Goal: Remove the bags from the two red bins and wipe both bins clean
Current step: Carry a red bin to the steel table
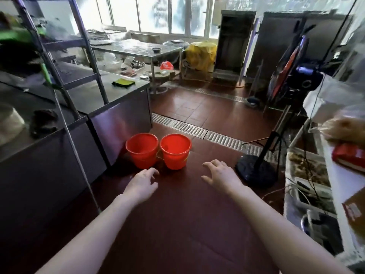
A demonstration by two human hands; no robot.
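Observation:
Two red bins stand side by side on the dark red floor, touching each other: the left bin (141, 151) against the steel counter's corner, the right bin (175, 151) beside it. Both look hollow inside, and I see no bag in either. My left hand (142, 183) hovers just in front of the left bin, fingers loosely spread and holding nothing. My right hand (220, 174) hovers to the right of the right bin, fingers spread, also holding nothing. A green cloth (123, 82) lies on the steel counter top further back.
A steel counter (118, 119) with a shelf frame runs along the left. A floor fan's black base (256, 171) stands right of the bins. A metal drain grate (197, 131) crosses the floor behind them. Shelves with boxes (347, 155) line the right side.

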